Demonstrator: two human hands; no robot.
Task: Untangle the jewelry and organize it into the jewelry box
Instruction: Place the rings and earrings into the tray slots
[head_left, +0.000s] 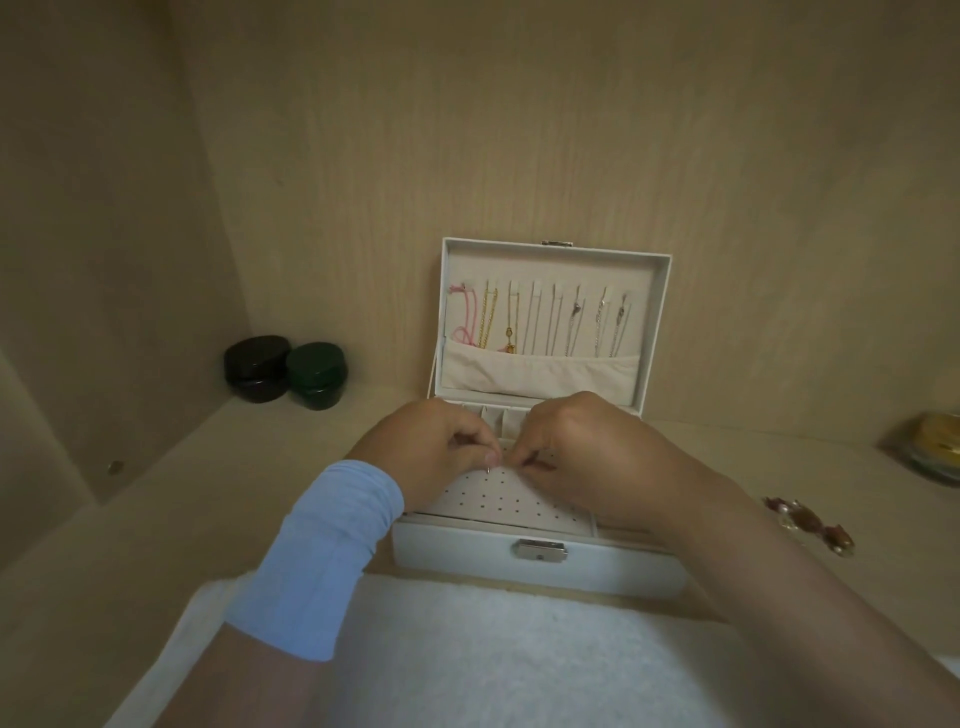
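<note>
Jewelry box (540, 566): open on shelf (182, 499), lid upright, necklaces (571, 325) hung in a row inside it.
Left hand (441, 447): fingertips pinching small silver hoop (489, 471) just above perforated panel (509, 499) in box base.
Right hand (587, 452): close beside, pinching small dark piece (532, 460), kind unclear.
Beaded piece (810, 522): loose on shelf, right of box.
Two dark jars (283, 371): left, near corner.

My left hand (441, 447) and right hand (592, 452) cover the rear trays of the box (540, 566). Both pinch a piece (489, 471) too small for me to identify. In the lid (660, 332), the pocket (540, 374) hides the lower ends of the chains (571, 325). At 3 o'clock from the box, a yellow thing (935, 447) is blurred and cut by the edge. At 4 o'clock, brown beads (810, 525) are blurred.
</note>
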